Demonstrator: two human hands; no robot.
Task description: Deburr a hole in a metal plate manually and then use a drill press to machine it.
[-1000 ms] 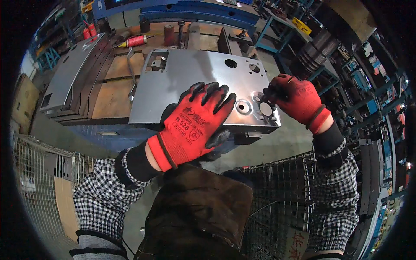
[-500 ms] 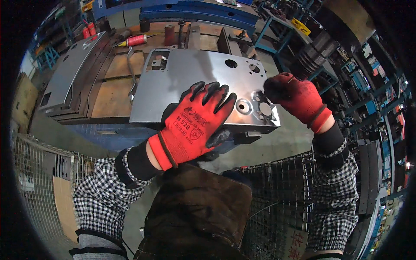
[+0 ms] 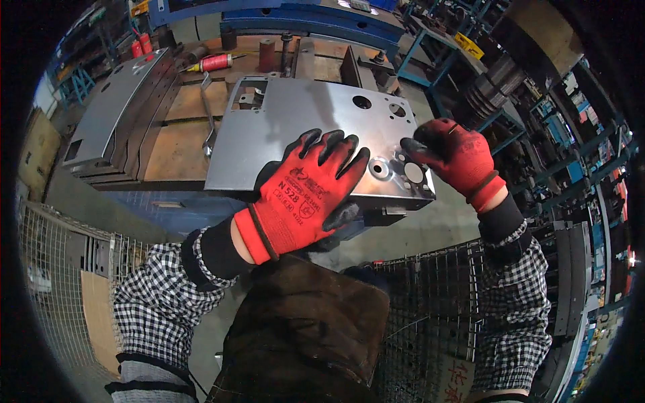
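A bent sheet-metal panel (image 3: 306, 111), silvery with several round holes and a square cutout, lies in front of me. My left hand (image 3: 309, 185), in a red glove with black fingertips, rests on its near edge with fingers stretched out and slightly apart. Above the panel's right end hovers my right hand (image 3: 460, 154), gloved alike, its fingers curled in toward the thumb. Whether anything small sits in that grip is hidden. Close to its thumb are a raised round hole (image 3: 379, 168) and a larger hole (image 3: 413, 172) ringed by smaller ones.
Similar panels (image 3: 117, 111) are stacked at the left of the slotted worktable (image 3: 176, 134). A wrench-like metal tool (image 3: 209, 117) and a red cylindrical item (image 3: 215, 62) lie behind. Wire-mesh baskets (image 3: 430, 295) stand below on both sides. A large cylindrical machine part (image 3: 497, 80) is at upper right.
My right hand has shifted slightly left and down, its thumb closer to the panel's holed end. My left hand stays on the panel, which appears a little farther right in view.
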